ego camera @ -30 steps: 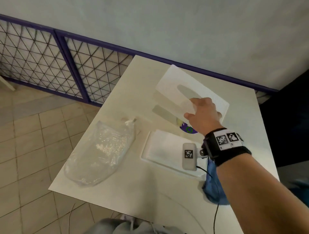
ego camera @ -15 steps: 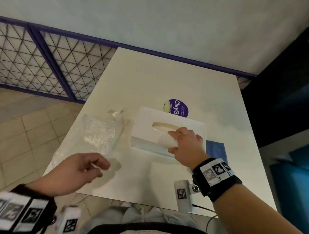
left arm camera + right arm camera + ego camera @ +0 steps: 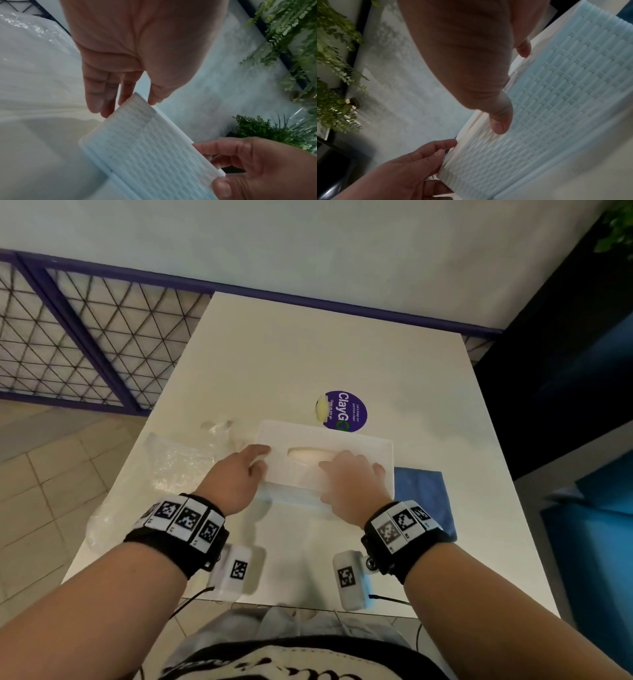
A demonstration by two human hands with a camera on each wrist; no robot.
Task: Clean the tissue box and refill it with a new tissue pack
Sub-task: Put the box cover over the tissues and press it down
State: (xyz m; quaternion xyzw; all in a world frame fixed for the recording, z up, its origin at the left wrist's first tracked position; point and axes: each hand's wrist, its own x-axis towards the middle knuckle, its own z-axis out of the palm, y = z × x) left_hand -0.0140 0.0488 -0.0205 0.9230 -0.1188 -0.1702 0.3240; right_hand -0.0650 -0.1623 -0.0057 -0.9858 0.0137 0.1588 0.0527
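The white tissue box [image 3: 363,450] lies on the table [image 3: 308,354], its oval slot [image 3: 311,455] facing up with something pale inside. My right hand [image 3: 349,470] grips the box's near right part, fingers over the top and thumb [image 3: 500,121] on the ribbed side [image 3: 573,81]. The left hand [image 3: 258,458] touches the box's left end with nearly straight fingers [image 3: 96,97]. In the left wrist view the box's ribbed side [image 3: 145,148] runs between the left hand [image 3: 123,105] and the right hand [image 3: 214,169]. What is inside the box is hidden.
A crumpled clear plastic wrapper [image 3: 171,474] lies left of the box. A blue cloth [image 3: 421,494] sits at its right end. A round purple sticker [image 3: 346,410] is just behind it. A purple mesh railing [image 3: 85,337] stands at left, and green plants [image 3: 283,40] grow by the wall.
My right hand brought the box down from the air onto the table and stays on it. The left hand came in from near the wrapper to the box's left end.
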